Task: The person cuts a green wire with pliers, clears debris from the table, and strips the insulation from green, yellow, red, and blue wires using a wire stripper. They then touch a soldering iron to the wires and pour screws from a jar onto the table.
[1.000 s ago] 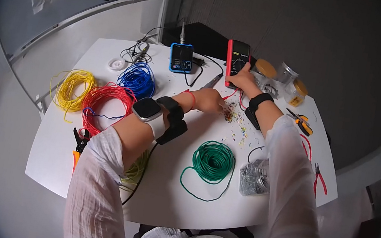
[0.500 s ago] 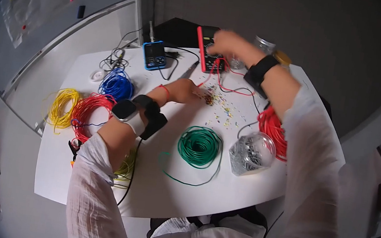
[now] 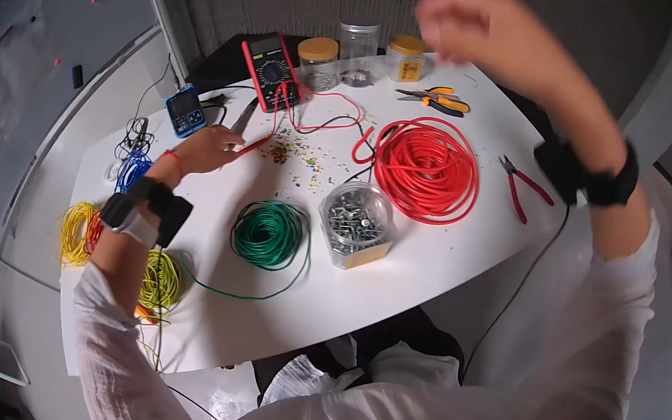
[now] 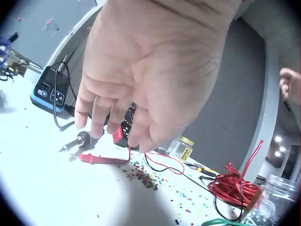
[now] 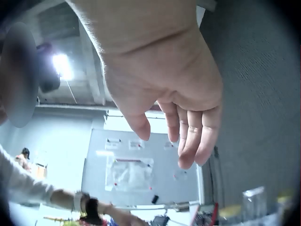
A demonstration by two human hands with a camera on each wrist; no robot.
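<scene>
My left hand (image 3: 209, 149) hovers palm down over the white table, fingers loosely extended and holding nothing. Beside its fingertips lies a red test probe (image 3: 255, 144), which shows below the hand in the left wrist view (image 4: 103, 159). A red and black multimeter (image 3: 273, 73) leans at the back, its leads running over the table. Small multicoloured bits (image 3: 300, 156) are scattered right of the probe. High above the table's right side, my right hand (image 3: 499, 38) is raised with relaxed, slightly bent fingers and nothing in them; the right wrist view shows its palm (image 5: 164, 84).
Wire coils lie about: red (image 3: 425, 171), green (image 3: 268, 234), yellow-green (image 3: 159, 281), yellow (image 3: 74, 235) and blue (image 3: 133, 171). A jar of screws (image 3: 356, 222) stands near the front. Orange pliers (image 3: 441, 100), red-handled cutters (image 3: 524, 190), lidded jars (image 3: 318, 64) and a blue device (image 3: 186, 111) sit around.
The right hand has left the multimeter and risen up to the right. The left hand has let the red probe lie on the table. The head view has turned right.
</scene>
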